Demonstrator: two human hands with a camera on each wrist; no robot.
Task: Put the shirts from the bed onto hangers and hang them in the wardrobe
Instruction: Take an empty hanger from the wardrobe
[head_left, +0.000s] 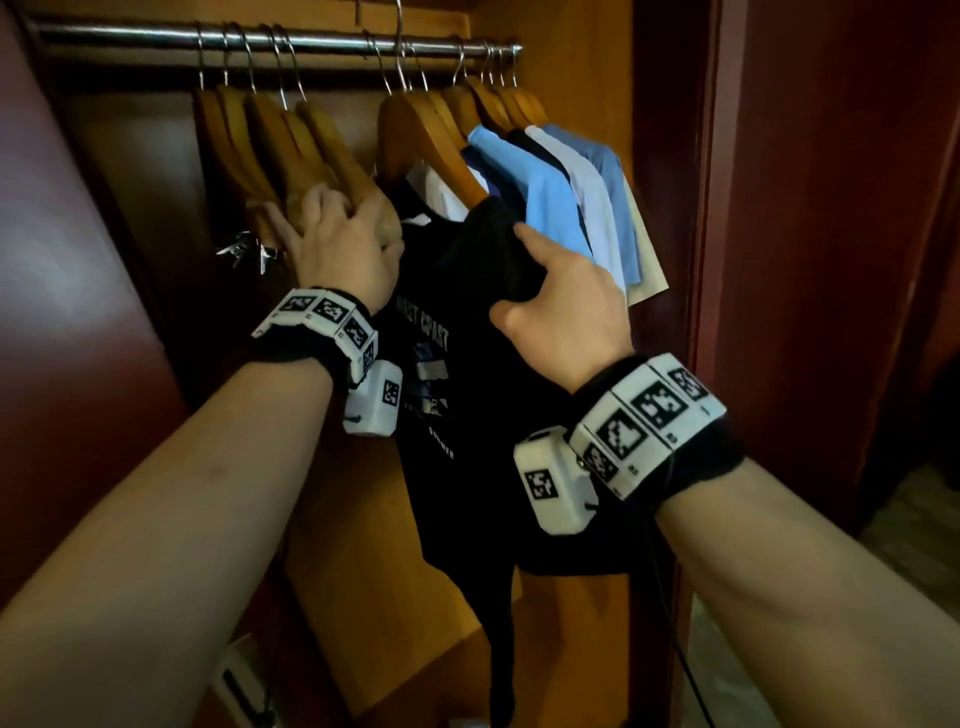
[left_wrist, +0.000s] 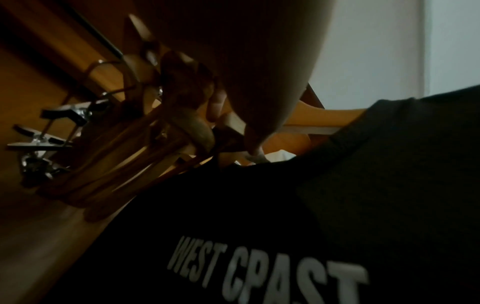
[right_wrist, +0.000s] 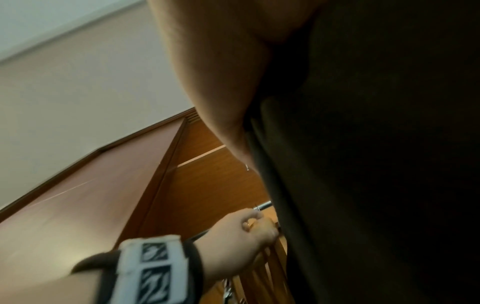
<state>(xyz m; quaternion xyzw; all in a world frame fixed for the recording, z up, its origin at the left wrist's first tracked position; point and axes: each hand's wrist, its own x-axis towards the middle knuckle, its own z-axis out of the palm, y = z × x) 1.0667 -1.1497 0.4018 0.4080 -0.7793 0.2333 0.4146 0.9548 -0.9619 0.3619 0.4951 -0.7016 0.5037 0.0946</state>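
We have our left hand (head_left: 337, 244) against the bunch of empty wooden hangers (head_left: 283, 145) on the wardrobe rail (head_left: 156, 37), fingers curled over their lower ends in a closed grip. Our right hand (head_left: 563, 312) pinches a fold of the black shirt (head_left: 467, 374) at its shoulder, thumb under, fingers over. The shirt hangs on a wooden hanger (head_left: 415, 130) between the empty hangers and the hung shirts (head_left: 571, 192).

Dim room, pale wall (right_wrist: 78, 82), dark red-brown panelling (head_left: 831, 208).
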